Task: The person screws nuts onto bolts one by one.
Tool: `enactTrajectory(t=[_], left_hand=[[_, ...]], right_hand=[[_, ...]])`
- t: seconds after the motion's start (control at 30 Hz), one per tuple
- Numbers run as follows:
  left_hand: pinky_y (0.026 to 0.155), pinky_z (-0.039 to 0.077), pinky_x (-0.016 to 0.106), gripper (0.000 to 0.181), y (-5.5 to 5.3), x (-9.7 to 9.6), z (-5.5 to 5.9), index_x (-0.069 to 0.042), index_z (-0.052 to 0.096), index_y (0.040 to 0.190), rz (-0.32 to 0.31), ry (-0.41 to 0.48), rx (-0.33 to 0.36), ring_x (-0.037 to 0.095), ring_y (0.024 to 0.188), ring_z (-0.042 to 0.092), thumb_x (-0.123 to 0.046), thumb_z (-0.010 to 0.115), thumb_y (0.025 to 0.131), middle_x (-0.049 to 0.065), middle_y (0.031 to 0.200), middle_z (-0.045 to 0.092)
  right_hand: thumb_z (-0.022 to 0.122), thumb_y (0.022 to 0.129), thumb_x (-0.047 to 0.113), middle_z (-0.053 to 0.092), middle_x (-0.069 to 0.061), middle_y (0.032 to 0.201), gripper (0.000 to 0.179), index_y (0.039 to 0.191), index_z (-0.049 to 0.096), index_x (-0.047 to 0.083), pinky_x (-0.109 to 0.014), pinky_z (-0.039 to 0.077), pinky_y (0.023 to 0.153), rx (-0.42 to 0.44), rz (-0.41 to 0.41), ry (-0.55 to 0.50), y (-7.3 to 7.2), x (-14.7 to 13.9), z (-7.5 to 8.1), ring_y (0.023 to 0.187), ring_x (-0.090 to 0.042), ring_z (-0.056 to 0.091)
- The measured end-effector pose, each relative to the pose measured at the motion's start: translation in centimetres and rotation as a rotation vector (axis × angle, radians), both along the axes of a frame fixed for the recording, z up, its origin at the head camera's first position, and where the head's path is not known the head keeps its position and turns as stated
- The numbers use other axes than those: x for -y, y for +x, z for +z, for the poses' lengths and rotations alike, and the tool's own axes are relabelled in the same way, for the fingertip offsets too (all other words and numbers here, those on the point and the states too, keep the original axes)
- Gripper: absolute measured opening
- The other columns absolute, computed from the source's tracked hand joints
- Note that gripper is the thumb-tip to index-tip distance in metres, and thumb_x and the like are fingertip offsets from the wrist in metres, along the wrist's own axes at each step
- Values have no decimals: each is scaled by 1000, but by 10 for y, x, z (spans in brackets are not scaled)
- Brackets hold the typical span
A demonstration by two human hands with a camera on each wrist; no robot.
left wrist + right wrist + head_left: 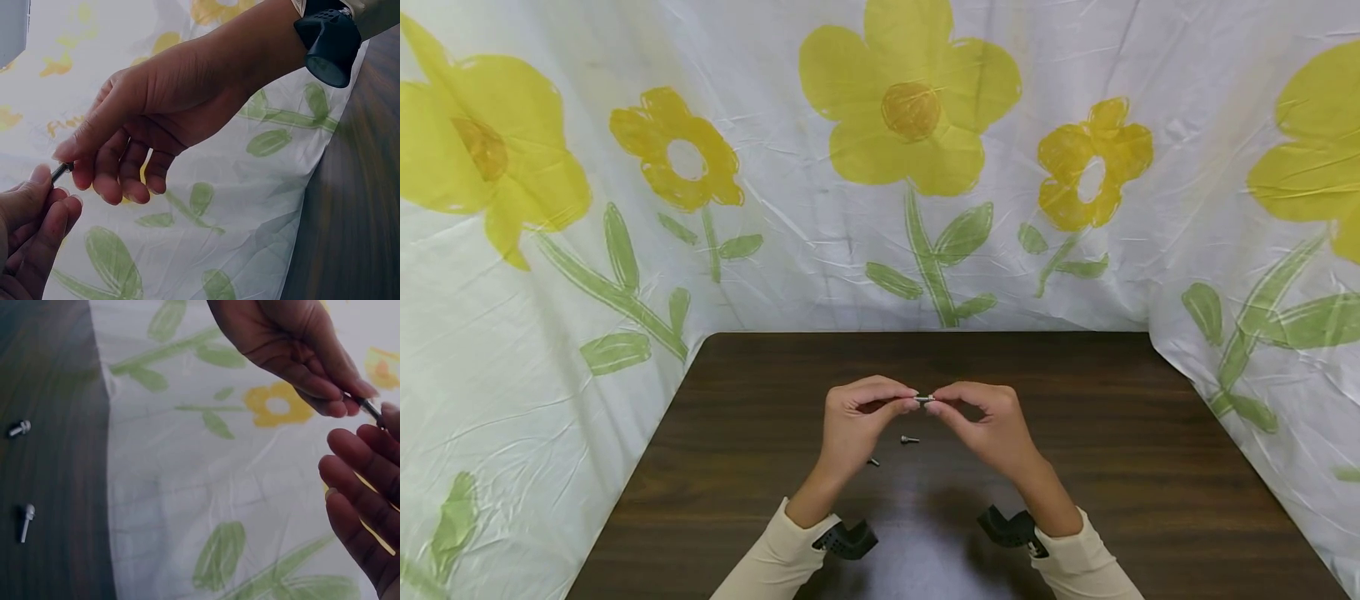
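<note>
Both hands meet above the dark table and hold one small metal bolt (923, 399) end to end. My left hand (856, 421) pinches one end between thumb and fingertips. The other end, by the wider head, is pinched by my right hand (988, 421). In the left wrist view the bolt (59, 172) shows as a dark shank between the fingertips. The right wrist view shows the bolt (372, 412) too, partly covered by fingers. Below the hands, a second bolt (910, 439) lies on the table, and a third bolt (874, 462) lies near the left wrist.
The dark wood-grain table (737, 433) spreads under both arms. A white cloth (790, 267) printed with yellow flowers hangs along its back and sides. Each wrist carries a black device, such as the one on the left sleeve (847, 540).
</note>
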State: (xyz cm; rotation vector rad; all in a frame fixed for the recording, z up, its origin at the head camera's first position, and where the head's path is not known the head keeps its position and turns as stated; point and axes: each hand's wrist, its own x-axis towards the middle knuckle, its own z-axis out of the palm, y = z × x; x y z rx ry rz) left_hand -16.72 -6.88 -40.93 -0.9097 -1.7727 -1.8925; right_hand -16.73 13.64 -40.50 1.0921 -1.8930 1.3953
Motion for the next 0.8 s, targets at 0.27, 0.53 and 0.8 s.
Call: enactTrajectory(t=[0.27, 0.53, 0.8], left_hand=[[65, 60, 29, 11, 1, -1, 1, 5, 78, 92, 15, -7, 12, 19, 75, 71, 9, 79, 82, 12, 86, 75], [66, 60, 29, 10, 0, 0, 1, 5, 78, 92, 32, -3, 8, 19, 74, 71, 8, 78, 82, 12, 86, 75], [67, 61, 33, 12, 3, -1, 3, 6, 77, 92, 9, 3, 23, 19, 76, 72, 13, 77, 81, 15, 87, 75]], right_hand=[[73, 85, -12, 74, -4, 81, 22, 88, 77, 9, -20, 56, 73, 3, -38, 13, 0, 0, 0, 73, -15, 71], [85, 77, -4, 75, -9, 93, 38, 112, 73, 3, -26, 59, 66, -73, -43, 3, -1, 0, 3, 76, -18, 71], [81, 87, 7, 76, -8, 91, 15, 101, 77, 3, -22, 57, 66, -103, -20, -20, -1, 3, 3, 73, -16, 71]])
